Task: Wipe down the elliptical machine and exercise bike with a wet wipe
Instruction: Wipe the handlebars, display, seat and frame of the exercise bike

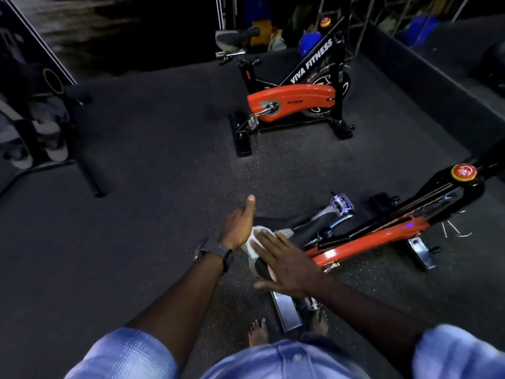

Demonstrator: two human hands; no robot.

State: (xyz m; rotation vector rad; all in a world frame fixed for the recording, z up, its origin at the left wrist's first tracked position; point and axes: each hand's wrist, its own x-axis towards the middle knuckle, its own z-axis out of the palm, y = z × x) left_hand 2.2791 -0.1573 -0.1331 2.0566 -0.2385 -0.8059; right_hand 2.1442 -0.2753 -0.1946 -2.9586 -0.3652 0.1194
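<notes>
The near exercise bike (363, 239), black with an orange guard, stands right below me. Its black and grey saddle (308, 228) points to the right. A white wet wipe (258, 235) lies on the saddle's rear end. My left hand (239, 225) grips the wipe from the left, thumb stuck up and fingers curled out of sight. Flat on the wipe and saddle lies my right hand (287, 265), its fingers straight. A dark machine with grey foot plates (52, 143), apparently the elliptical, stands at the far left.
A second orange and black bike (292, 102), marked VIVA FITNESS, stands further back. The near bike's red knob (463, 172) and metal base bar (285, 310) flank my arms. My bare foot (258, 332) stands on the dark rubber floor (164, 160). A raised ledge (437, 86) runs along the right.
</notes>
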